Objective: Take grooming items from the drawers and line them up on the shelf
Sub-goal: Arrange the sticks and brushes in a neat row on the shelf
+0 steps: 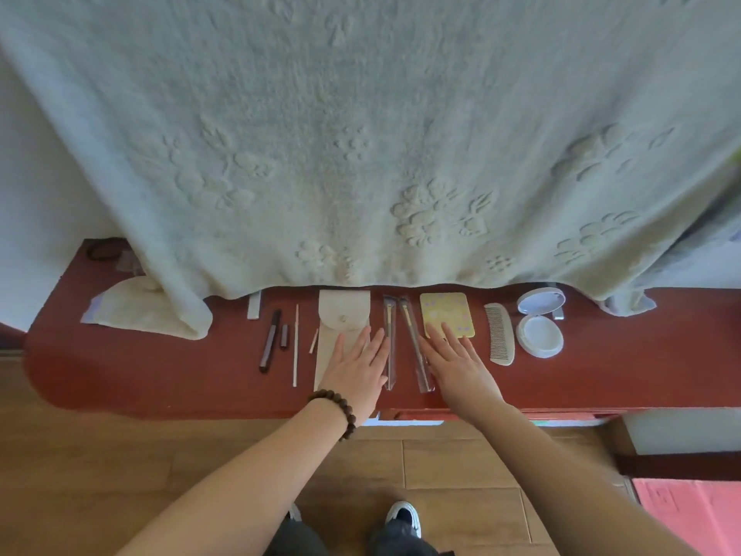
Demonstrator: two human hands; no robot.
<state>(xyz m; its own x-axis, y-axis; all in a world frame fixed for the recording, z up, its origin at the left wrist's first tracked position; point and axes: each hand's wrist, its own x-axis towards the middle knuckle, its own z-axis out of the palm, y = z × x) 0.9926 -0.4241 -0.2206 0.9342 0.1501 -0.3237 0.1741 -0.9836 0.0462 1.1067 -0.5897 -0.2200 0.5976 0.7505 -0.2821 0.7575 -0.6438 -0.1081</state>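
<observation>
On the red shelf (120, 379) the row looks close to finished, judging from how the pieces lie. At the far left a folded cream cloth (148, 311) sits partly under the hanging blanket (361, 134). Then come a dark pencil-like stick (270, 341), a short dark cap (284, 335) and a thin pale stick (296, 347), all lying roughly parallel. Next is a cream snap pouch (341, 327), with the left hand (355, 369) lying flat on its lower part, fingers straight, gripping nothing. Between the hands lie 2 brushes in clear sleeves (401, 343), slightly splayed. The right hand (457, 363) is also flat and relaxed, fingertips touching a yellow compact mirror (447, 315). Further right are a cream comb (499, 335) and an opened round powder case (539, 321). What seems left is squaring the middle items; whether the drawers below hold more cannot be told
</observation>
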